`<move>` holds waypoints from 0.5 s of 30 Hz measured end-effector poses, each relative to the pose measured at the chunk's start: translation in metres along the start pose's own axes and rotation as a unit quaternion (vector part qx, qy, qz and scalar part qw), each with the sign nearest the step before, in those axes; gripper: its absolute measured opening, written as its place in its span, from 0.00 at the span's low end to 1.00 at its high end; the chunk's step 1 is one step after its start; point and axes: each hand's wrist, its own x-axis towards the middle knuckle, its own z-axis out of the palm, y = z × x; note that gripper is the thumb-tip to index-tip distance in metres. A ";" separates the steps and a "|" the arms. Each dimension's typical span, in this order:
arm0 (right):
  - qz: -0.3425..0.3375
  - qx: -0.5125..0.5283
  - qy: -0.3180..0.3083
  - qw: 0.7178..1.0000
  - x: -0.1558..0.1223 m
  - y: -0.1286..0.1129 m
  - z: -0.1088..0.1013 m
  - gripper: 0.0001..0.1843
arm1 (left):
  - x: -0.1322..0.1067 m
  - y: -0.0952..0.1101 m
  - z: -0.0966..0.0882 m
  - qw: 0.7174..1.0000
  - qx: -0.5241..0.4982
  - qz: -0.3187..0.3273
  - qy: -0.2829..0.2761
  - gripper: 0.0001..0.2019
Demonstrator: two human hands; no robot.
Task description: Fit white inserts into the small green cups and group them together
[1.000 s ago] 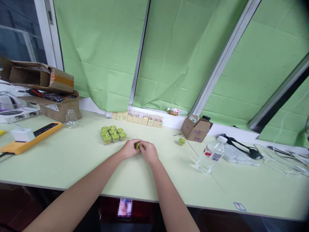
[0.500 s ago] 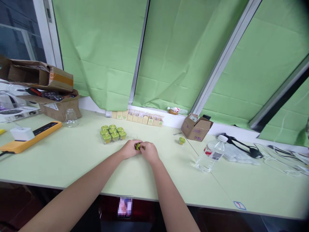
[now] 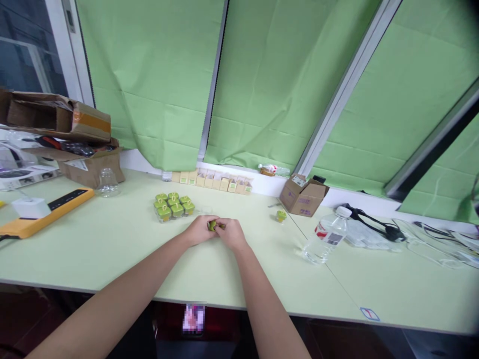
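My left hand (image 3: 200,230) and my right hand (image 3: 232,234) meet over the middle of the table. Between their fingers is a small green lid (image 3: 212,226), largely covered, which both hands grip. It has the same green as the caps on several small clear jars (image 3: 177,211), grouped just left of my left hand. Behind my hands lies something small and transparent (image 3: 205,210), too faint to make out. One more green-capped jar (image 3: 281,216) stands apart on the right.
Small cream boxes (image 3: 209,179) line the wall. Cardboard boxes (image 3: 92,167) and a yellow power strip (image 3: 48,214) are at left, near a clear empty bottle (image 3: 108,183). A brown carton (image 3: 304,195), water bottle (image 3: 327,237) and black headset (image 3: 377,224) are at right.
My fingers have shifted slightly around the green lid, and both hands stay together. The whole view has moved a little; the things on the table have stayed in place.
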 end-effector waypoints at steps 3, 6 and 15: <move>0.010 0.031 0.004 0.999 0.000 -0.001 -0.001 0.13 | 0.002 -0.002 0.000 1.000 0.007 0.004 0.012 0.15; 0.041 0.068 0.005 0.997 0.001 0.000 -0.001 0.14 | 0.002 -0.001 0.000 1.000 0.021 0.005 0.017 0.15; 0.059 0.074 -0.004 0.996 0.002 0.003 0.004 0.11 | 0.000 0.003 -0.003 0.999 0.045 0.014 0.013 0.19</move>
